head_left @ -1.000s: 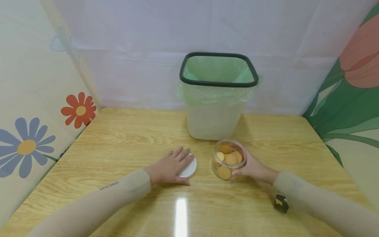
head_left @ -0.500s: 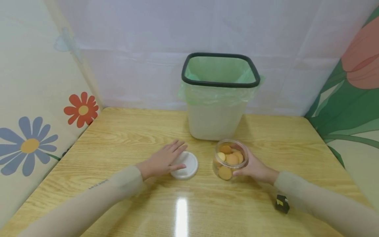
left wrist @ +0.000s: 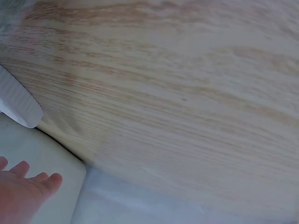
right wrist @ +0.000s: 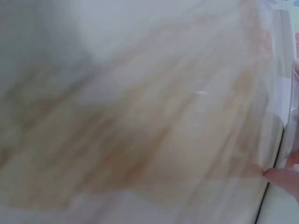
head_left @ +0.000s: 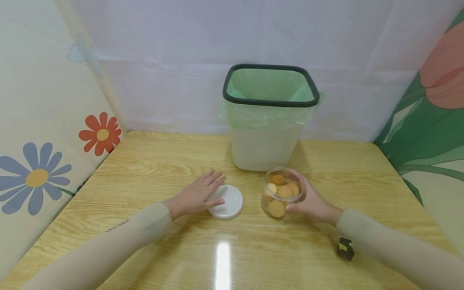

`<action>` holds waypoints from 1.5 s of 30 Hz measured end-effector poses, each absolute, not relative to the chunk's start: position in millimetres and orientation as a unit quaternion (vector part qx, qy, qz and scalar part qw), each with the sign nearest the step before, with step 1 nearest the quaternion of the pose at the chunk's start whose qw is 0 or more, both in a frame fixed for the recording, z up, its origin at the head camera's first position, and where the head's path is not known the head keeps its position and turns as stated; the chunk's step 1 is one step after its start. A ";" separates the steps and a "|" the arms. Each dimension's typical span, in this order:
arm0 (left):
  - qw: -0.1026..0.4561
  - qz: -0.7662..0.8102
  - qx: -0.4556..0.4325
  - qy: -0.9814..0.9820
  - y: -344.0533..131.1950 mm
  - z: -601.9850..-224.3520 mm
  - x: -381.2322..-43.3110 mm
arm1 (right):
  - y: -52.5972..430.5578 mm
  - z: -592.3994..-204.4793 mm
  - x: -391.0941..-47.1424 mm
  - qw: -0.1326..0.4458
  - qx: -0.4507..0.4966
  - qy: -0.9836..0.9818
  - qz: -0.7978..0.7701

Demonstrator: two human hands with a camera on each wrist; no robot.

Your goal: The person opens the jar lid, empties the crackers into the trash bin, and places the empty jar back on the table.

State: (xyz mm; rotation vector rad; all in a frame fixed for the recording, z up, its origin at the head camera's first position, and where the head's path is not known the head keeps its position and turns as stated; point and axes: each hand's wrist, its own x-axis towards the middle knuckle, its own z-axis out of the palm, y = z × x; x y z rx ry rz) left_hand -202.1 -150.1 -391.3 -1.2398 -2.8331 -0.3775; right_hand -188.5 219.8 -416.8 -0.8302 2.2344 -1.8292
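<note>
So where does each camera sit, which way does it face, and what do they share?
Head: worn on the head, facing forward and down at the table, bin, lid and jar; left hand, right hand and sleeves show.
Left wrist: on that wrist, facing the table; the left hand's fingers show at lower left.
Right wrist: on that wrist, facing blurred wood grain; part of the right hand shows at the right edge.
Shared: head and left wrist both show the left hand and table.

One jar (head_left: 266, 204), one lid (head_left: 230, 201), one bin (head_left: 262, 147) and one black object (head_left: 345, 249) show.
</note>
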 end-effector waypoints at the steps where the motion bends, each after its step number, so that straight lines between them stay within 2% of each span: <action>1: 0.013 -0.121 -0.398 -0.909 -150.6 -391.9 -202.2 | 219.9 -417.0 -188.6 0.068 -0.277 0.741 -0.608; 10: 0.005 -0.121 -0.397 -0.910 -152.1 -393.7 -203.3 | 220.7 -423.5 -187.6 0.067 -0.284 0.732 -0.616; 22: 0.006 -0.115 -0.399 -0.910 -153.4 -392.0 -203.1 | 222.1 -422.8 -189.7 0.102 -0.238 0.758 -0.599; 32: 0.009 -0.132 -0.395 -0.909 -156.0 -389.6 -203.7 | 221.8 -421.3 -189.5 0.126 -0.248 0.733 -0.621; 37: 0.021 -0.137 -0.395 -0.908 -158.0 -389.4 -205.8 | 220.5 -423.4 -191.1 0.109 -0.272 0.712 -0.638; 45: 0.009 -0.128 -0.364 -0.923 -157.6 -379.0 -211.9 | 218.7 -424.9 -191.0 0.070 -0.287 0.714 -0.635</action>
